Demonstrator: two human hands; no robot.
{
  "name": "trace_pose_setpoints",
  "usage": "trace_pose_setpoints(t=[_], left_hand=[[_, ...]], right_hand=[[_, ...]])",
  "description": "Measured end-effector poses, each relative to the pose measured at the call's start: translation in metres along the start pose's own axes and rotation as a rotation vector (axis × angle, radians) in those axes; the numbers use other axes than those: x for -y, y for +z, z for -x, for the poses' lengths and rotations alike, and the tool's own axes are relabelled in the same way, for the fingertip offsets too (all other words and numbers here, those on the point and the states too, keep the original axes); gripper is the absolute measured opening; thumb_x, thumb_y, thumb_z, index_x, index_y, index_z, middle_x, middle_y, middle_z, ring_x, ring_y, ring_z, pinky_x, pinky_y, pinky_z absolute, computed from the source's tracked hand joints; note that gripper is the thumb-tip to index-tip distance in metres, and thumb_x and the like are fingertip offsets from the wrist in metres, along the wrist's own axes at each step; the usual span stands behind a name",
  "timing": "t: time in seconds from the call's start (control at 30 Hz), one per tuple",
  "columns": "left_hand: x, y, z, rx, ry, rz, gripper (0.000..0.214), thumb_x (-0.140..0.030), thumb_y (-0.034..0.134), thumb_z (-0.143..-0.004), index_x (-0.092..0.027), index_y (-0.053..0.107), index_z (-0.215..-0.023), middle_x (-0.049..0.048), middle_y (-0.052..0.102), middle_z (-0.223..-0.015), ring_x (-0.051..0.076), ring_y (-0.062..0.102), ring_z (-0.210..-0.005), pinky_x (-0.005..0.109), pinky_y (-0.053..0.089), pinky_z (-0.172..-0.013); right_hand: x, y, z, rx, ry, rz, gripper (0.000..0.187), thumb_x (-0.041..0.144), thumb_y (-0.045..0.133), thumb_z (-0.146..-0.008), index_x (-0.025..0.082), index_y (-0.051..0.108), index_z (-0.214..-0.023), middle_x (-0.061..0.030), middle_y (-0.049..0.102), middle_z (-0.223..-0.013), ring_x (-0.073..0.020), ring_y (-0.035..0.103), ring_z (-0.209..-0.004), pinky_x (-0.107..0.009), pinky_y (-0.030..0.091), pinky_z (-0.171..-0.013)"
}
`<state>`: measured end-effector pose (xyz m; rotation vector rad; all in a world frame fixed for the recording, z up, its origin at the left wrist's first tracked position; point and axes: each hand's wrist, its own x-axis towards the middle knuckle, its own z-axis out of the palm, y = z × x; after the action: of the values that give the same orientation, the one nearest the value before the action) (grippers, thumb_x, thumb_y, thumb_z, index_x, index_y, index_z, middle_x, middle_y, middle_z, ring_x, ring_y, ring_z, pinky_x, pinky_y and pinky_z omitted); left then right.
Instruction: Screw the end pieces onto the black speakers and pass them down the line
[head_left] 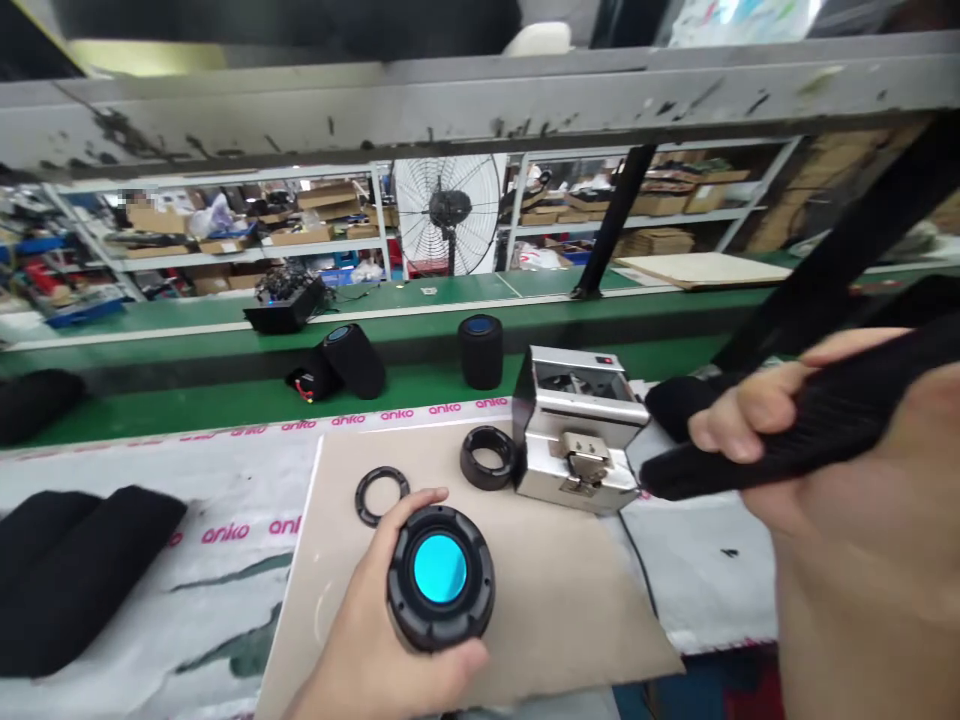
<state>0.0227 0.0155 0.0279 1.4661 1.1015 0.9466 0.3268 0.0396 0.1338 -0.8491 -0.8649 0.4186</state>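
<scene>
My left hand (375,620) is wrapped round a black cylindrical speaker (480,580), tilted so that its round end with a shiny blue centre disc faces me. At the right, my right hand (840,520) grips a dark fabric sleeve (847,420) between fingers and thumb, raised close to the camera. Just beyond the speaker, a thin black ring (361,498) lies flat on a beige board (555,620). A thicker black ring (472,470) rests beside a small metal bench machine (540,455) with a red switch.
Black fabric sleeves (82,580) lie at the left on the printed white cover (225,480). Two covered speakers (481,355) (356,365) are on the green bench behind. A metal beam (450,100) crosses overhead; a slanted black post (619,220) stands at the back. A large fan (450,210) is beyond.
</scene>
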Motion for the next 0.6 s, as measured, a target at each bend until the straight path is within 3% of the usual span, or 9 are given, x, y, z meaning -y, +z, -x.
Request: trace_pose_setpoints(t=[0.17,0.3,0.47,0.6], left_hand=[[-0.006,0.038,-0.024,0.103,0.152,0.007,0.096,-0.03,0.095,-0.062,-0.029,0.06,-0.152,0.0113,0.065,-0.16,0.044,0.06,-0.151,0.056,0.05,-0.128],[0.001,0.05,-0.032,0.148,0.168,0.072,0.094,-0.04,0.103,-0.061,-0.027,0.066,-0.147,0.0143,0.063,-0.16,0.045,0.055,-0.155,0.06,0.043,-0.132],[0.021,0.056,-0.026,0.111,0.077,0.233,0.118,-0.055,0.114,-0.035,-0.03,0.07,-0.142,0.0138,0.065,-0.157,0.051,0.059,-0.15,0.061,0.052,-0.125],[0.023,0.062,-0.022,0.065,0.235,0.181,0.091,-0.053,0.105,-0.061,-0.033,0.07,-0.142,0.0123,0.061,-0.163,0.048,0.052,-0.157,0.063,0.046,-0.129]], right_hand=[[-0.022,0.014,-0.004,0.125,0.029,-0.058,0.063,0.08,0.095,-0.07,0.023,0.071,-0.083,0.0019,0.06,-0.052,-0.0185,0.052,-0.037,-0.03,0.044,-0.037],[-0.044,0.021,-0.004,0.174,0.044,-0.037,0.064,0.079,0.094,-0.074,0.022,0.066,-0.075,0.0025,0.06,-0.053,-0.0159,0.053,-0.036,-0.027,0.041,-0.035],[-0.057,0.022,-0.005,0.184,0.079,-0.005,0.059,0.07,0.094,-0.081,0.021,0.062,-0.072,0.0021,0.06,-0.053,-0.0143,0.053,-0.036,-0.024,0.04,-0.035],[-0.056,0.018,-0.005,0.185,0.139,-0.023,0.059,0.071,0.095,-0.077,0.021,0.062,-0.071,0.0011,0.06,-0.053,-0.0155,0.053,-0.036,-0.026,0.039,-0.035]])
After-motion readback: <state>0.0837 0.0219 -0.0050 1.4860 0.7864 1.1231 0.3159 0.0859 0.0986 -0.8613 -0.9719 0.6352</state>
